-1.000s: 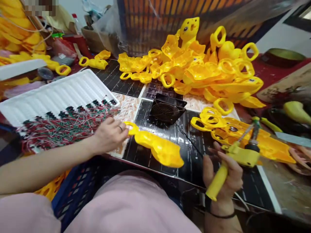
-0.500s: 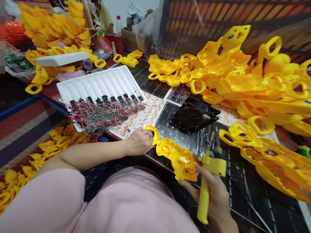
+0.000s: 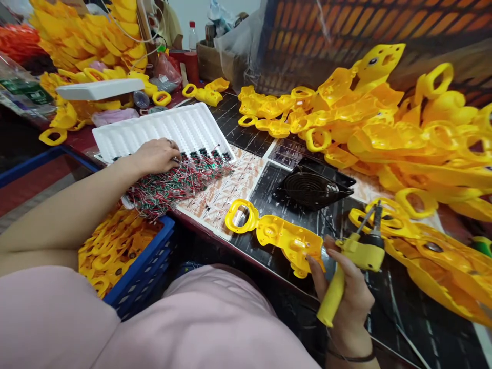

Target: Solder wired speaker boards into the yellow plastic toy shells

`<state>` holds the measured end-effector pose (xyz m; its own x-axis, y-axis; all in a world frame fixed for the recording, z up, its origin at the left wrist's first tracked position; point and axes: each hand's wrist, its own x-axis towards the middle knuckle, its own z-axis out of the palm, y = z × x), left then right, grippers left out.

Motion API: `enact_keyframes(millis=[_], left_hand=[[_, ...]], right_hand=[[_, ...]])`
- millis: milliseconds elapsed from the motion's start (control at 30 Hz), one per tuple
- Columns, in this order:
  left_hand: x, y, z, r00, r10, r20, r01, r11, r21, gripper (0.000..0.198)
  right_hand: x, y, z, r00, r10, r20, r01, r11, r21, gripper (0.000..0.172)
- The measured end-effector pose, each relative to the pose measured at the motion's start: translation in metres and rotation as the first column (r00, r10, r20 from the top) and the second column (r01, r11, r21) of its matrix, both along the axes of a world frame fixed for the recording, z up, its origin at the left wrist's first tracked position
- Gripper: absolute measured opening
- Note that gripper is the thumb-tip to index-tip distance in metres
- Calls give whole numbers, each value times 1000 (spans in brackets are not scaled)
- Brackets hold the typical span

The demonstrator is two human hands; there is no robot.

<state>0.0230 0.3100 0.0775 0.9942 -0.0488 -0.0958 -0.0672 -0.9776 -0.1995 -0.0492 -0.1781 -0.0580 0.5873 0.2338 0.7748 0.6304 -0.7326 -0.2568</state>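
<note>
My left hand [image 3: 159, 155] reaches over a heap of small circuit boards with red, white and green wires [image 3: 172, 182]. Its fingers are bent and closed among them; what they pinch is hidden. The heap lies along the near side of a white ribbed foam tray [image 3: 154, 128]. In my right hand [image 3: 348, 287] is a yellow soldering gun [image 3: 359, 251], its metal tip pointing up and away. The thumb and fingers of that same hand touch the end of a yellow plastic half-shell [image 3: 284, 233], hollow side up at the table's edge, its ring handle pointing left.
A black fan [image 3: 315, 187] stands beyond the half-shell. Yellow shells [image 3: 384, 128] are piled on the right, before a large crate [image 3: 346, 41]. Below my left arm, a blue basket [image 3: 144, 271] holds more shells. A white foam block [image 3: 100, 89] rests at the back left.
My left hand has let go of the half-shell's ring handle and moved left to the wired boards. My right hand has tilted the soldering gun to the right; the half-shell lies flatter on the table.
</note>
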Motion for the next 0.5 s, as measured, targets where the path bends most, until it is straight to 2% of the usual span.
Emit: enact_keyframes(millis=[67, 133, 200, 267, 300, 333, 367, 433, 500], left_hand=[[2, 12, -10, 999, 28, 41, -22, 992, -122, 25], [3, 17, -15, 975, 154, 161, -98, 946, -308, 29], [8, 18, -12, 885, 346, 311, -126, 822, -556, 38], [13, 14, 2, 741, 502, 445, -9, 671, -742, 49], [15, 8, 11, 682, 532, 502, 84, 625, -776, 53], [15, 0, 20, 652, 520, 552, 175, 606, -776, 55], [14, -11, 29, 657, 469, 590, 248, 605, -757, 54], [9, -40, 43, 733, 300, 610, 322, 637, -701, 44], [2, -74, 46, 822, 112, 559, 330, 705, -628, 29]], right_hand=[[-2, 0, -1, 1000, 3, -28, -3, 1000, 23, 46], [-4, -1, 1, 999, 5, -41, -3, 999, 36, 43], [-5, -1, 5, 999, -4, -35, 5, 999, 47, 41], [-5, -2, 8, 1000, -18, -25, 20, 998, 62, 40], [-4, -1, 9, 999, -24, -24, 26, 997, 71, 39], [-3, -1, 11, 999, -30, -21, 31, 997, 77, 38], [-2, 0, 12, 999, -37, -14, 38, 996, 82, 38], [0, 4, 17, 999, -49, 3, 49, 995, 85, 37], [0, 12, 24, 998, -57, 4, 56, 993, 108, 36]])
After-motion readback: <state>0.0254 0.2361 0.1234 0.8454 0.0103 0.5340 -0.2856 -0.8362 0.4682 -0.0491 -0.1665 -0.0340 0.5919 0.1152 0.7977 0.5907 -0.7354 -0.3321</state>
